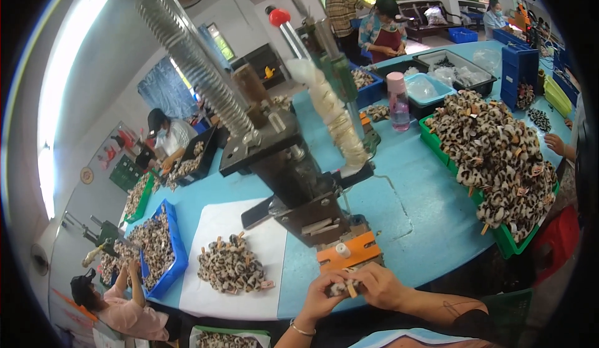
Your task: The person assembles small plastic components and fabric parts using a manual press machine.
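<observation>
Leopard-print fabric piece [342, 287] with a small tan tag sits pinched between both hands at the near edge of the blue worktop [399, 223], just below the orange plate [349, 251] at the foot of the hand press [293, 179]. Left hand [319, 298] is clenched on the piece from the left side, bracelet on that wrist. Right hand [382, 285] grasps the same piece from the right, fingers curled over it. The piece is not under the press head; it is held just in front of the plate.

Progress, as a judgement: early to middling. A modest heap of leopard pieces [232, 267] lies on the white sheet [231, 273] left of the press. A far bigger load fills the green crate [508, 242] on the right, heaped well over its rim. Which heap is finished stock cannot be told from this view. If the crate is the supply, most of the work is left.

Also there: pink water bottle [397, 101] upright behind the press, a blue bin [171, 254] of similar pieces at far left, other people at work around the worktop.
</observation>
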### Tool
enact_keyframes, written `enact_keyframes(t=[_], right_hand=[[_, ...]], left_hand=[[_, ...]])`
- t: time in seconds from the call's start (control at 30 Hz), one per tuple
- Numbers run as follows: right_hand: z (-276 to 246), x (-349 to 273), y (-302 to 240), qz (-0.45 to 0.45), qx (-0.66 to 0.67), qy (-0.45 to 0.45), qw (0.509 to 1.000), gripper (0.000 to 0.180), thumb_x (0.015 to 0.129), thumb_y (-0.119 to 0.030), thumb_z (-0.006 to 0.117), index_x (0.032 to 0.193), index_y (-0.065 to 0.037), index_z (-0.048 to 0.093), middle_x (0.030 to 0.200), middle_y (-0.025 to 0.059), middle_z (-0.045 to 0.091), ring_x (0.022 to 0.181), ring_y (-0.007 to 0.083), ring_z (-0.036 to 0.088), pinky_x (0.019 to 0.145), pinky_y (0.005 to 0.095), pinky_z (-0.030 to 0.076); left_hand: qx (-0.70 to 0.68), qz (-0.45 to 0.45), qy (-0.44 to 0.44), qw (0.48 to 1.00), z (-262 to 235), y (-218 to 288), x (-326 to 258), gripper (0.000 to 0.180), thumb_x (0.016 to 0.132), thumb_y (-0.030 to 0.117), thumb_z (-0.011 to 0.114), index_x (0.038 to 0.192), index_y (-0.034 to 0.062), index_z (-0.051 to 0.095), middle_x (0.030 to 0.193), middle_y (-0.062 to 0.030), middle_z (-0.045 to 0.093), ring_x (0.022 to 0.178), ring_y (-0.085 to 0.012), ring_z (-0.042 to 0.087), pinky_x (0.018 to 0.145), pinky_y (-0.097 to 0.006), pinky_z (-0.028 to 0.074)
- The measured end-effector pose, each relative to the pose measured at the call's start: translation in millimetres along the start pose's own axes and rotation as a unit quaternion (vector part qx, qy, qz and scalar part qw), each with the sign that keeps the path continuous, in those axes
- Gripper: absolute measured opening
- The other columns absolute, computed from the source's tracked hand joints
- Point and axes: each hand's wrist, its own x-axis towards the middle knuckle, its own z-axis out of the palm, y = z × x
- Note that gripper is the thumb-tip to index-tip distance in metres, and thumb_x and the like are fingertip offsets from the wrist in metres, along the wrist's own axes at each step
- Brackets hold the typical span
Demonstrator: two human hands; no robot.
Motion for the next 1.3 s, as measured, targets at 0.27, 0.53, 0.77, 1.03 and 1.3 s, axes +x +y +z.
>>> enact_keyframes(t=[0.27,0.53,0.77,1.03,1.3], right_hand=[[6,35,23,0.033,-0.039,-0.006,0.999,0.025,0.074,0.0,0.064,0.097,-0.001,0.054,0.084,0.0149,0.054,0.076,0.0338,0.056,0.066,0.0402,0.047],[15,62,43,0.143,-0.022,-0.052,0.988,0.024,0.082,-0.014,0.063,0.101,-0.003,0.055,0.091,0.0196,0.057,0.084,0.0403,0.055,0.076,0.0452,0.046],[9,59,75,0.36,0.369,-0.147,0.844,0.027,0.085,-0.025,0.071,0.097,-0.005,0.056,0.074,-0.0011,0.057,0.066,0.0051,0.05,0.057,0.0198,0.04],[14,46,82,0.43,0.471,-0.08,0.766,0.025,0.085,-0.023,0.07,0.096,-0.004,0.057,0.083,0.0009,0.061,0.072,0.0083,0.056,0.064,0.0236,0.046],[9,51,70,0.43,0.399,-0.084,0.806,0.024,0.086,-0.023,0.069,0.093,-0.003,0.057,0.081,0.0028,0.061,0.072,0.0093,0.057,0.059,0.025,0.049]], left_hand=[[-0.071,-0.048,0.157,0.984,13,-13,24,0.018,0.084,0.001,0.065,0.101,0.0014,0.058,0.092,-0.0027,0.061,0.083,-0.0097,0.056,0.074,-0.024,0.047],[-0.24,-0.109,0.271,0.926,8,-22,53,0.013,0.087,0.003,0.061,0.099,0.0027,0.057,0.089,-0.0011,0.06,0.081,-0.0084,0.057,0.072,-0.022,0.046],[-0.294,-0.144,0.276,0.904,2,-19,64,0.012,0.084,-0.005,0.052,0.093,0.0034,0.055,0.093,-0.0096,0.064,0.08,-0.0159,0.063,0.067,-0.027,0.051],[-0.176,-0.171,0.24,0.939,-10,-38,70,0.019,0.084,-0.003,0.05,0.094,-0.0062,0.065,0.085,-0.009,0.066,0.072,-0.0149,0.062,0.066,-0.025,0.049],[-0.051,-0.119,0.204,0.97,2,-23,60,0.022,0.081,0.01,0.068,0.099,-0.0015,0.065,0.086,-0.0002,0.061,0.079,-0.0077,0.056,0.07,-0.022,0.046]])
